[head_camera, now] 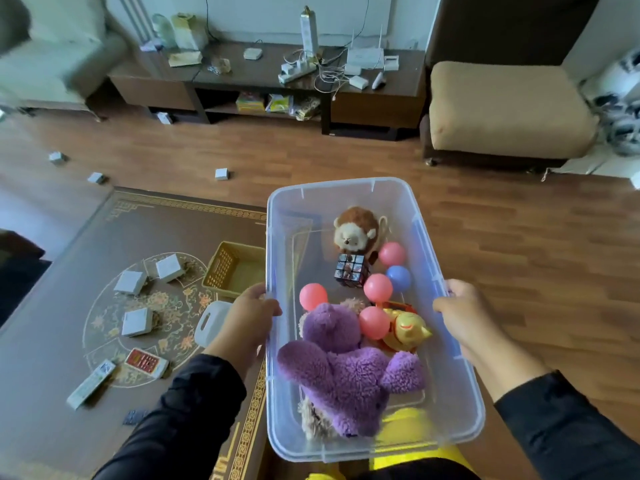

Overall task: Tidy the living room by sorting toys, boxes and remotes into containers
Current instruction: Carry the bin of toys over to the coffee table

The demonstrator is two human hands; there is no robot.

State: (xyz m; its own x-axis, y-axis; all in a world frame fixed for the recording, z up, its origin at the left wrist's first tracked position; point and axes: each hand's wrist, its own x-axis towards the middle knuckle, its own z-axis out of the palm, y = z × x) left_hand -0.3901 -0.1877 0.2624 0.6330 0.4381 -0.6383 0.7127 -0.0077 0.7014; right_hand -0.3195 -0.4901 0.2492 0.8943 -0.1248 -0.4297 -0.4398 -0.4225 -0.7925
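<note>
I hold a clear plastic bin (450, 424) above the floor, my left hand (251, 317) gripping its left rim and my right hand (465, 313) its right rim. Inside lie a purple plush (346, 368), a brown plush lion (356, 232), a picture cube (350, 270), a gold cat figure (408, 329), several pink balls (377, 287) and a blue ball (398, 278). On the brown table (52, 358) to the left sit several small white boxes (136, 322), a red box (145, 362), a white remote (90, 384) and an empty yellow basket (235, 268).
A white container (211, 322) peeks out beside my left wrist. Small white boxes (221, 174) lie scattered on the wooden floor. A dark TV bench (263, 84) with cables and a router stands at the back, and a tan ottoman (505, 109) at the right.
</note>
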